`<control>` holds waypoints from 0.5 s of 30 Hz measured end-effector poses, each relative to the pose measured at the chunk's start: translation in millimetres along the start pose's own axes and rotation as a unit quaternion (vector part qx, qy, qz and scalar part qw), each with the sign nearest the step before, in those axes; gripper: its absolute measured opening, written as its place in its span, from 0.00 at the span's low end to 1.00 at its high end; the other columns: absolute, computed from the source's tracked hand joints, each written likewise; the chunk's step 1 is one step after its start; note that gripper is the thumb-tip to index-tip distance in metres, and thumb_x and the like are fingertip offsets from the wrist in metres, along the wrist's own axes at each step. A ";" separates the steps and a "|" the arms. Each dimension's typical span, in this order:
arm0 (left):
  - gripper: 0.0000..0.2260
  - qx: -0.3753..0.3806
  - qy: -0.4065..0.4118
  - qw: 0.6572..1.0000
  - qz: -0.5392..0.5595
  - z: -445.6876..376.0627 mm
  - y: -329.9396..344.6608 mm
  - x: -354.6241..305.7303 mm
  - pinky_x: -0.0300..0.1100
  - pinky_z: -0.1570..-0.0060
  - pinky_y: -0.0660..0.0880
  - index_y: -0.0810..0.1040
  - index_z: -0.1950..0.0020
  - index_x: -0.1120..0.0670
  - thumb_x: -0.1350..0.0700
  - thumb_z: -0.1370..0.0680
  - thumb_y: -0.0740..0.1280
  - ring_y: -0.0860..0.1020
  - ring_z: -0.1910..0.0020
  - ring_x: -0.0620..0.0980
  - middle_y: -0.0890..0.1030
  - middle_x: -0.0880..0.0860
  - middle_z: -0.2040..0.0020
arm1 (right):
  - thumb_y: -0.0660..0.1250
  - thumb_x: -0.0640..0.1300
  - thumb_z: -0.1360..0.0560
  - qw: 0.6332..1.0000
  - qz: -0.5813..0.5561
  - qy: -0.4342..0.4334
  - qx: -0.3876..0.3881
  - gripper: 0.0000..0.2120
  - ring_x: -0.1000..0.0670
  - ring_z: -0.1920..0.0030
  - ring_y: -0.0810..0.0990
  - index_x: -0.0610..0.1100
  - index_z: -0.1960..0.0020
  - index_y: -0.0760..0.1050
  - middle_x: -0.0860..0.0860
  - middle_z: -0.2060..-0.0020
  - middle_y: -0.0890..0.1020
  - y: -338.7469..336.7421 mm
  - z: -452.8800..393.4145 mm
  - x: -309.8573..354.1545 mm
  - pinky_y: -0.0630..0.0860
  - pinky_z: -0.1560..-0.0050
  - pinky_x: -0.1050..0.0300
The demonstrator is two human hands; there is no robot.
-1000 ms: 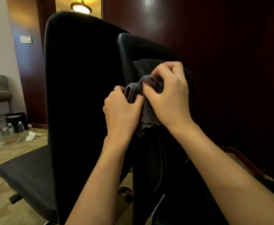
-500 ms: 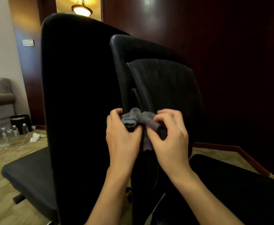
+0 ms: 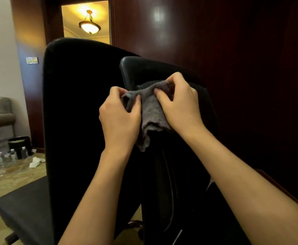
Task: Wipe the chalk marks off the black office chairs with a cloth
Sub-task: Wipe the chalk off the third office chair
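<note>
Cloth, grey and bunched, sits between my hands against the right chair. My left hand grips one end; my right hand pinches the other. I see no chalk marks on either backrest, the left chair included, so I can't judge how much wiping remains.

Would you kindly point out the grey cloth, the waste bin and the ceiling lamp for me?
grey cloth [image 3: 151,112]: head view, on the bare middle of the fabric between the two hands.
waste bin [image 3: 19,145]: head view, on its black side wall.
ceiling lamp [image 3: 89,27]: head view, on the lit glass bowl.
</note>
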State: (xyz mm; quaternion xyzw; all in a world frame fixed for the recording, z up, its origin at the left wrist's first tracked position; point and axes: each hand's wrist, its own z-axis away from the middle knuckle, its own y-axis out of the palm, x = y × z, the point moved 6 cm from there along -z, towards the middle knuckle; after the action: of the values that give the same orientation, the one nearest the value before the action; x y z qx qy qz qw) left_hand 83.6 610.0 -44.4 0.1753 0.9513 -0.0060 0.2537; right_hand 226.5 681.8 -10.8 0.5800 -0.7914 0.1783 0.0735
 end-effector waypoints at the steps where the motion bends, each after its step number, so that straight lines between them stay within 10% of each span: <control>1: 0.07 0.010 -0.005 1.000 -0.010 1.3 3.2 0.3 0.51 0.55 0.77 0.73 0.53 0.52 0.52 0.24 0.70 0.81 0.56 0.55 0.81 0.52 0.58 | 0.69 0.44 0.23 1.000 0.010 -0.015 0.004 0.08 0.46 0.55 0.79 0.45 0.53 0.70 0.49 0.57 0.79 6.9 0.5 -1.6 0.69 0.58 0.54; 9: 0.15 0.097 -0.036 0.988 -0.116 97.5 4.1 34.5 0.43 0.68 0.68 0.71 0.56 0.48 0.56 0.32 0.76 0.79 0.65 0.56 0.76 0.47 0.64 | 0.63 0.47 0.27 0.993 0.043 -0.099 0.045 0.08 0.45 0.61 0.77 0.42 0.53 0.73 0.48 0.57 0.74 15.0 96.3 -20.0 0.77 0.63 0.45; 15: 0.08 0.008 -0.014 0.993 -0.114 5.9 13.0 9.3 0.48 0.60 0.72 0.76 0.52 0.49 0.46 0.24 0.70 0.81 0.53 0.61 0.82 0.52 0.56 | 0.69 0.42 0.25 0.996 0.020 -0.080 -0.033 0.06 0.44 0.59 0.76 0.41 0.56 0.74 0.45 0.59 0.77 9.0 8.1 -16.5 0.67 0.60 0.55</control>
State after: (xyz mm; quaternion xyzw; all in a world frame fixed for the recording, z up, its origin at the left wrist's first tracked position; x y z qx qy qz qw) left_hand 83.3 624.7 -53.0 0.0671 0.9614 -0.0447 0.2631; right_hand 224.0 695.8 -25.4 0.5739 -0.8116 0.1066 0.0258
